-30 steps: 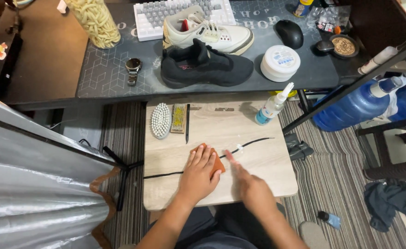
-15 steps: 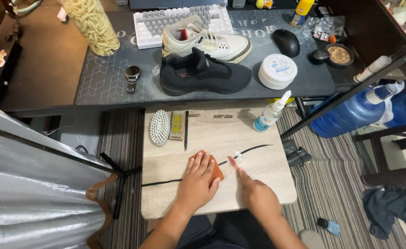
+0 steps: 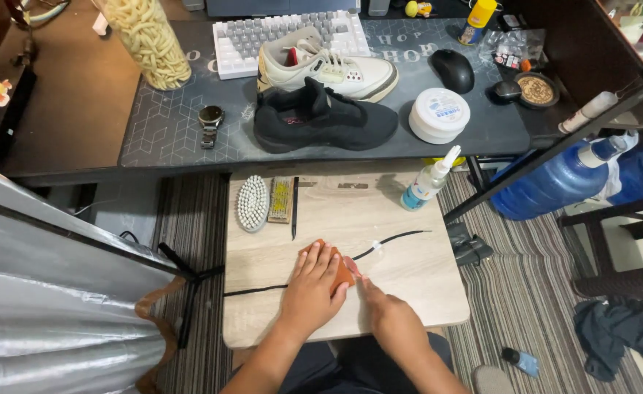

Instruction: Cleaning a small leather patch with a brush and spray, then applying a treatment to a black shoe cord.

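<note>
Shoelace [image 3: 398, 237], long and black, lies flat on the small wooden table [image 3: 423, 292]. It runs from about 8 o'clock at the table's left edge up to about 2 o'clock near the spray bottle [image 3: 429, 181]. Its long line goes across the person, not away from them.

The left hand [image 3: 312, 290] lies flat with its fingers spread. It presses a small orange-brown block [image 3: 342, 271] down right on top of the lace, near the middle of the table. The hand is not closed around the block; it pushes down from above.

The right hand [image 3: 380, 310] sits just beside the left, at about 4 o'clock from it. One finger points up toward the block and looks like it touches the lace. The other fingers are tucked under, so I cannot tell if they pinch anything.

Both hands are at the middle of the lace. The free end with a pale bit on it goes off toward 2 o'clock, on the right hand's side, so that hand is nearer to it. The other end trails off at 8 o'clock, on the left hand's side.

At 11 o'clock on the table rest a white brush [image 3: 252, 203] and a yellow brush [image 3: 280, 199]. A black shoe [image 3: 321, 117] and a white shoe [image 3: 328, 67] sit on the desk [image 3: 168, 128] at 12 o'clock.
</note>
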